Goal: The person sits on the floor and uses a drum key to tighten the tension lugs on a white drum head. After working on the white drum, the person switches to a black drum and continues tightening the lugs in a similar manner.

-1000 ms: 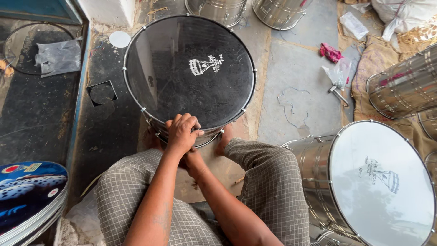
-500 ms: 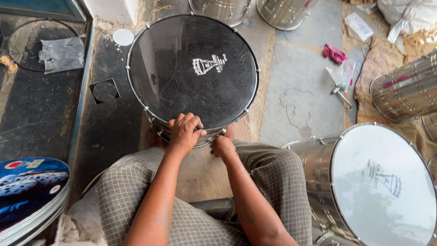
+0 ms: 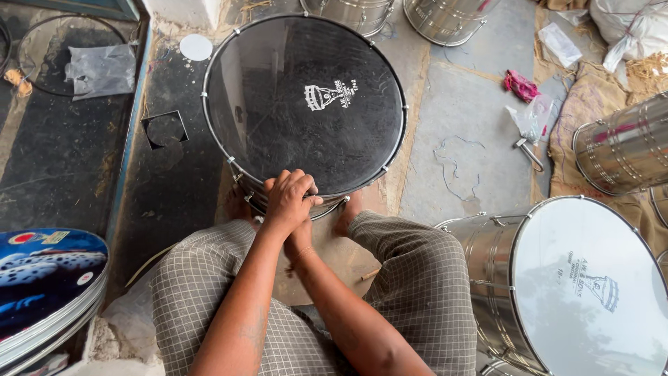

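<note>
Gripping the near rim of the round black-skinned steel drum (image 3: 304,104), the left hand (image 3: 289,198) curls closed over it, covering the right hand (image 3: 300,240), whose grip cannot be told.

White logo print (image 3: 332,95) sitting on black drumhead centre; grey print (image 3: 591,278) on white drumhead, lower right. Clear plastic bags lying upper left (image 3: 99,69) & upper right (image 3: 559,43) on floor.

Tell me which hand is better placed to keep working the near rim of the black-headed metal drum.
Probably the left hand: it lies on top, fingers curled over the near rim of the black-headed metal drum. The right hand sits beneath it, mostly hidden, so its grip cannot be judged.
</note>
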